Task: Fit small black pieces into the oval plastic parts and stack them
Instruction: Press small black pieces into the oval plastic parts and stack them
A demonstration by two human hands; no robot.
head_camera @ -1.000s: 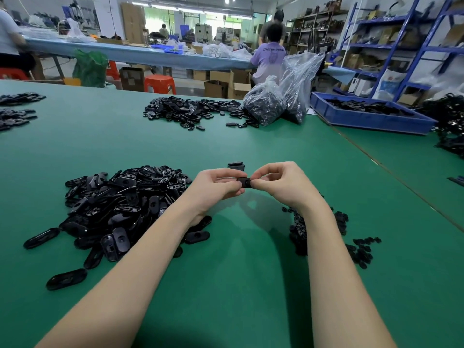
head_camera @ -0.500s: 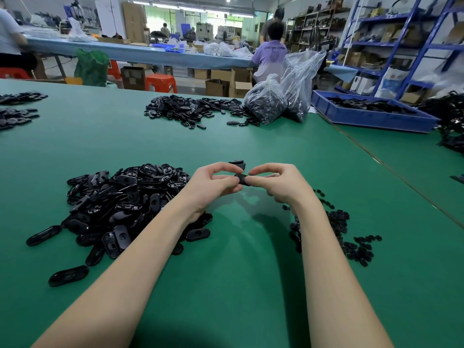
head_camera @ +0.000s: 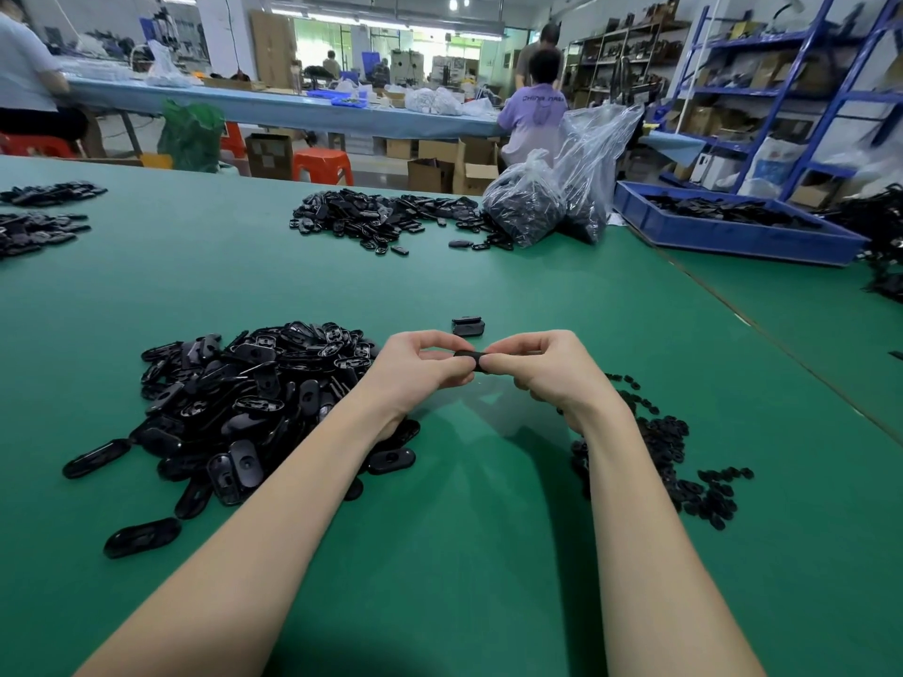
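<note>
My left hand (head_camera: 419, 371) and my right hand (head_camera: 547, 366) meet above the green table, both pinching one black oval plastic part (head_camera: 473, 359) between thumbs and fingers. Whether a small piece sits in it is hidden by my fingers. Just beyond the hands a short stack of oval parts (head_camera: 468, 326) stands on the table. A big heap of loose oval parts (head_camera: 244, 403) lies to the left of my left arm. A scatter of small black pieces (head_camera: 684, 476) lies to the right of my right arm.
The green table (head_camera: 440, 554) stretches far ahead. Another heap of black parts (head_camera: 381, 219) and two plastic bags (head_camera: 552, 197) of parts sit at the far side. A blue tray (head_camera: 733, 232) stands at the far right. People work at a blue bench behind.
Both hands stay together on the oval part; fingers have shifted slightly on it. The view has drifted a little.
</note>
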